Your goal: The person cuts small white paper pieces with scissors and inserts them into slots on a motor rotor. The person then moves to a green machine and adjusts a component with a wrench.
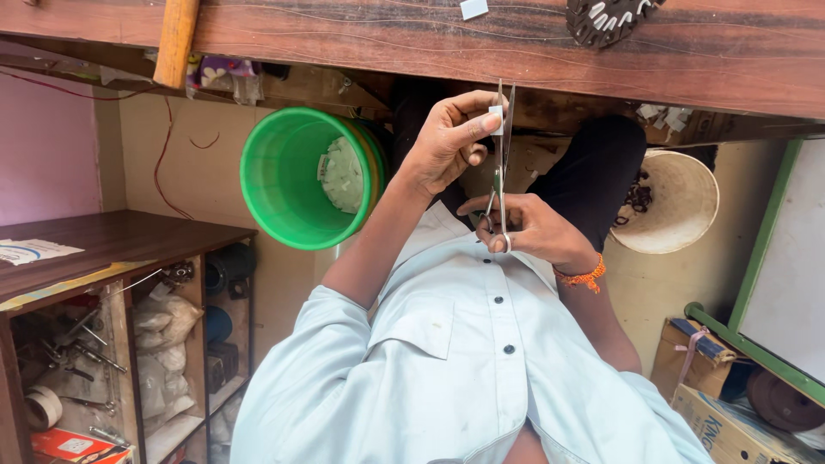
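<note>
Pinching the small white paper piece [496, 111] in the left hand [447, 142] above the green bucket [284, 185], it is best kept taut while scissors [500, 155], gripped by the right hand [533, 228], are closed squarely.

A brown cardboard box with blue print [726, 430] lies at the bottom right, with a second brown cardboard box tied with a pale ribbon [692, 352] just beside it. A flat white paper label with blue print [30, 251] rests on the dark wooden shelf top [129, 236] at left. A red packet with a white label [73, 446] sits in the bottom left corner.
</note>
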